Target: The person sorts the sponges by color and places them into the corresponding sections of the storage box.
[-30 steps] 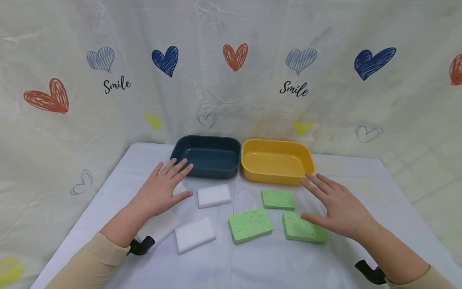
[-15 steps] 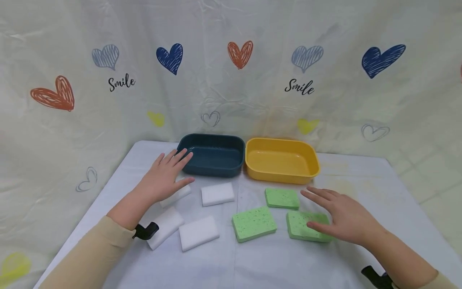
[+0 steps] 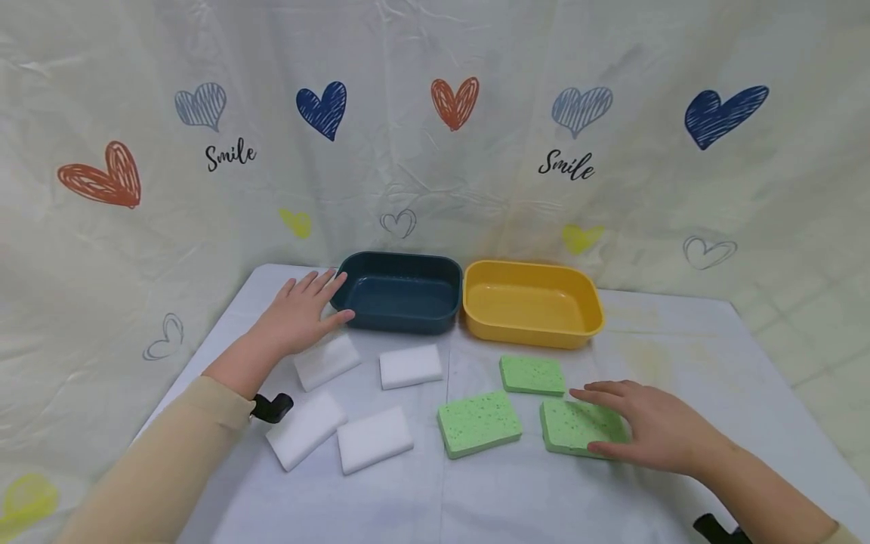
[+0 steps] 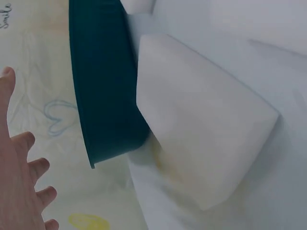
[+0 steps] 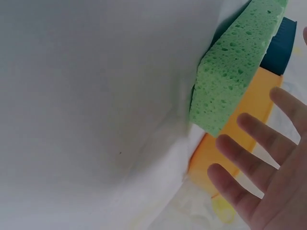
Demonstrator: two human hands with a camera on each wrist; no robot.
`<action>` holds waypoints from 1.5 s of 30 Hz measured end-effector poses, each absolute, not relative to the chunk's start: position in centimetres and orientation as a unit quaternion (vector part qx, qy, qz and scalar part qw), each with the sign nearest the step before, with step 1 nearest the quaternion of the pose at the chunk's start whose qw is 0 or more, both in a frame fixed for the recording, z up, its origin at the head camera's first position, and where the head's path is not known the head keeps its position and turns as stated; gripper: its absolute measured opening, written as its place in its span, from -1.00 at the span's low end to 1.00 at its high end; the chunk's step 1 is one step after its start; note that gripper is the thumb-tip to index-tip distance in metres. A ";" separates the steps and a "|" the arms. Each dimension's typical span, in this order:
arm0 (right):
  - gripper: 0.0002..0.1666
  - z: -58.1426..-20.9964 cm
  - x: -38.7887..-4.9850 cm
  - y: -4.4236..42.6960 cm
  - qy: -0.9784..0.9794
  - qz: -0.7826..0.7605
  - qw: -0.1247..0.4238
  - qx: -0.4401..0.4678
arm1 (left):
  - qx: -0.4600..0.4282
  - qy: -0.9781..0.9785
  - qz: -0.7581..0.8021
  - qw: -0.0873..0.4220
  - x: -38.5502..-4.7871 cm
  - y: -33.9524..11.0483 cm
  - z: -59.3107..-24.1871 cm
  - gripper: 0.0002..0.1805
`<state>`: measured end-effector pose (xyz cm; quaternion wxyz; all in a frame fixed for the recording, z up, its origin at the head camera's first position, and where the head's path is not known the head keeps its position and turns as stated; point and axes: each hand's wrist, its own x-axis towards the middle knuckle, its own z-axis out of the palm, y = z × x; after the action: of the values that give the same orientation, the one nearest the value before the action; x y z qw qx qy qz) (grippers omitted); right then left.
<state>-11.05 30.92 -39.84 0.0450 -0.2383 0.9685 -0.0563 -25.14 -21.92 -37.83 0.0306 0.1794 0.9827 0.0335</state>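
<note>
On the surface [image 3: 510,499], the blue tray [image 3: 408,323] sits at the left hand's [image 3: 295,313] fingertips; the yellow tray [image 3: 530,331] lies beyond the right hand [image 3: 652,427]. Fingers spread, both hold nothing! The right has just dropped over a green sponge [image 3: 574,427], putting it within reach; a white sponge [image 3: 329,364] is near the left.

Pale backdrop [image 3: 387,159] behind, 2 red hearts [image 3: 455,106], 2 dark blue hearts [image 3: 322,111], 2 "Smile" words [image 3: 231,155], white tablecloth [image 3: 381,510]

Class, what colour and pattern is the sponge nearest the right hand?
Light green, dotted with darker pits; the sponge shows best in the right wrist view.
</note>
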 end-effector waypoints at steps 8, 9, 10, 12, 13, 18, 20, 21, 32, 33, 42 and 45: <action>-0.12 -40.1 -10.6 31.8 0.968 -0.059 0.055 -0.239 | 0.163 0.985 0.015 0.054 -27.1 -22.5 -38.3 -0.05; -0.12 -40.1 -10.6 31.9 0.968 -0.058 0.058 -0.238 | 0.161 0.985 0.016 0.061 -27.3 -22.5 -38.3 -0.05; -0.13 -40.1 -10.6 32.0 0.968 -0.057 0.062 -0.236 | 0.158 0.985 0.016 0.066 -27.5 -22.6 -38.4 -0.04; -0.14 -40.1 -10.7 32.1 0.969 -0.057 0.075 -0.230 | 0.153 0.985 0.016 0.076 -27.9 -22.7 -38.6 -0.04; -0.14 -40.1 -10.7 32.1 0.969 -0.058 0.081 -0.226 | 0.151 0.985 0.015 0.079 -28.1 -22.8 -38.7 -0.03; -0.17 -40.3 -10.8 32.3 0.968 -0.067 0.109 -0.216 | 0.143 0.986 0.012 0.088 -29.0 -23.1 -39.3 -0.02; -0.19 -40.5 -10.8 32.3 0.967 -0.069 0.114 -0.216 | 0.140 0.986 0.011 0.091 -29.2 -23.2 -39.6 -0.01; -0.20 -40.5 -10.8 32.4 0.967 -0.070 0.114 -0.218 | 0.139 0.986 0.012 0.094 -29.3 -23.3 -39.7 -0.01; -0.23 -40.8 -10.5 32.8 0.965 -0.063 0.107 -0.230 | 0.153 0.983 0.024 0.098 -30.2 -23.4 -40.4 -0.01; -0.22 -40.8 -10.4 32.8 0.965 -0.066 0.109 -0.230 | 0.154 0.983 0.024 0.098 -30.3 -23.4 -40.4 -0.01; -0.19 -40.7 -10.6 32.8 0.967 -0.069 0.119 -0.216 | 0.141 0.982 0.050 0.113 -30.7 -23.3 -40.9 0.12; -0.22 -40.5 -10.6 32.7 0.967 -0.066 0.109 -0.223 | 0.135 0.982 0.054 0.118 -30.8 -23.6 -41.3 0.17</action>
<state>-10.60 32.67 -40.52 0.1088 -0.2229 0.9665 -0.0658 -30.76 -23.59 -41.31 0.1176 0.1350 0.9823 0.0543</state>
